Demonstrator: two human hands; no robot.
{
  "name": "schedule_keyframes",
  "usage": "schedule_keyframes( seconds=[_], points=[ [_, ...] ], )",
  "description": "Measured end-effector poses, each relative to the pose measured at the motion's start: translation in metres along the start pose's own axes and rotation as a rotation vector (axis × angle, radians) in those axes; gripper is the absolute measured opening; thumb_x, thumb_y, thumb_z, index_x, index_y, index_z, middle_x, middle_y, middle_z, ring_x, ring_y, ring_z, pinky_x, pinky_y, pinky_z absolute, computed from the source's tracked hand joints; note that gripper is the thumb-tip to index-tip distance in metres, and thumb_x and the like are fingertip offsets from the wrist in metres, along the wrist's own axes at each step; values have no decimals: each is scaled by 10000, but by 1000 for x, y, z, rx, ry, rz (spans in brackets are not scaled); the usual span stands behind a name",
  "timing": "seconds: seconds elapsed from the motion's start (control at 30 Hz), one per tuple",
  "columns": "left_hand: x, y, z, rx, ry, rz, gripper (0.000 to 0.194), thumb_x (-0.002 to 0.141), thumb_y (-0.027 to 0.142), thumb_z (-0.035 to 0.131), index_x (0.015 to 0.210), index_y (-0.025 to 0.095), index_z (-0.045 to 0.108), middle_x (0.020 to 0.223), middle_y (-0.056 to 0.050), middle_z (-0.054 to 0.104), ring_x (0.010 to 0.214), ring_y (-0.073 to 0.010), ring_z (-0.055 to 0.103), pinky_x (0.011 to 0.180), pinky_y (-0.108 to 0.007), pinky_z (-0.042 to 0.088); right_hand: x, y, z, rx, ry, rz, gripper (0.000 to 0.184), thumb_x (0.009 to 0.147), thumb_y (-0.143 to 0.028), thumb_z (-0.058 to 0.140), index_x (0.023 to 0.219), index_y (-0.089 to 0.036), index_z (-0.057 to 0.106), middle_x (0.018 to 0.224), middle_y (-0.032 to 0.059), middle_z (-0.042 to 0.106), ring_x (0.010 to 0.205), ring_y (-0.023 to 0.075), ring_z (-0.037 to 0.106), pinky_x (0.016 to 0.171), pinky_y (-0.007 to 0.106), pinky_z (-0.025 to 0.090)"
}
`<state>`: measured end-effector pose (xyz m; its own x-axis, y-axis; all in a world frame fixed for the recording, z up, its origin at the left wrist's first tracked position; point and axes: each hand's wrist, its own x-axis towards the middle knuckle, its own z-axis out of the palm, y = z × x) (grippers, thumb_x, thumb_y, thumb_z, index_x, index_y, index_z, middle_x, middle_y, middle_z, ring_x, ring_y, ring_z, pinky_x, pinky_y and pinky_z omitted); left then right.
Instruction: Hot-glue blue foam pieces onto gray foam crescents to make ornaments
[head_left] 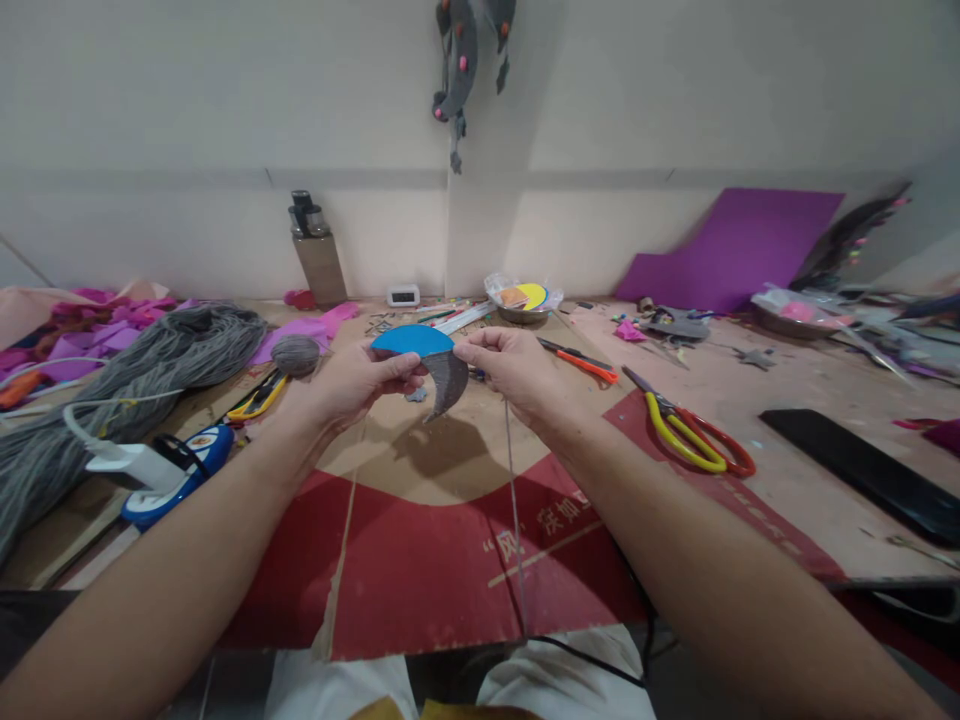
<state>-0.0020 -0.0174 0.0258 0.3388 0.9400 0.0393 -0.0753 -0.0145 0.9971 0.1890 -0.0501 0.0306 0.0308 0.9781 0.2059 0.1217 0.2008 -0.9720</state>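
White trousers (337,690) show past the near edge of the tabletop (427,590), with mustard-yellow cloth (476,711) between the legs. Both forearms (217,530), the left hand (371,378) and the right hand (506,368) are bare.

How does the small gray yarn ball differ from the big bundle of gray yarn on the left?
The yarn ball is wound into a compact round shape, while the yarn bundle lies as long, loose strands. The yarn ball is far smaller; the yarn bundle sprawls toward the near left edge of the view. Both are gray and lie left of the hands.
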Motion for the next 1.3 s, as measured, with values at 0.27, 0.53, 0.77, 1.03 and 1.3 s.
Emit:
schedule_keyframes(
  seconds=[0.27, 0.53, 0.77, 1.03, 1.3],
  points=[
    [0, -2, -2, -33, -65, 31, 219, 635, 271, 803, 774, 133, 704, 683, -33, 671, 603, -116, 600, 604, -248, 499, 1, 1, 1, 62, -53, 10, 213, 673, -359, 675, 662, -167, 583, 599, -53, 473, 516, 60, 310, 509, 236, 255],
    [13, -13, -19, 115, 81, 47, 238, 643, 325, 788, 677, 116, 680, 673, -59, 675, 576, -111, 590, 527, -212, 448, 9, 16, 0, -130, -86, -42, 225, 809, -391, 562, 768, -177, 615, 567, -68, 391, 501, 74, 295, 497, 228, 255],
    [28, -20, -47, 444, 345, 198, 283, 667, 412, 722, 696, 132, 691, 669, -70, 695, 519, -132, 578, 542, -262, 484, 1, 21, 6, -197, -253, 97, 206, 836, -335, 516, 809, -173, 640, 515, -80, 306, 443, 71, 270, 416, 202, 198],
    [37, -26, -53, 192, 372, 210, 289, 616, 380, 757, 687, 115, 666, 674, -69, 681, 568, -135, 620, 586, -259, 512, -48, 23, -36, -404, -552, 124, 287, 836, -386, 509, 879, -169, 692, 593, -35, 494, 512, 95, 437, 486, 215, 343],
    [38, -29, -44, 195, 324, 231, 250, 639, 350, 745, 713, 122, 675, 687, -68, 694, 564, -133, 627, 557, -238, 496, -36, 22, -78, -777, 83, 127, 306, 830, -437, 523, 714, -183, 649, 595, 7, 547, 594, 144, 486, 547, 259, 316]
  ],
)
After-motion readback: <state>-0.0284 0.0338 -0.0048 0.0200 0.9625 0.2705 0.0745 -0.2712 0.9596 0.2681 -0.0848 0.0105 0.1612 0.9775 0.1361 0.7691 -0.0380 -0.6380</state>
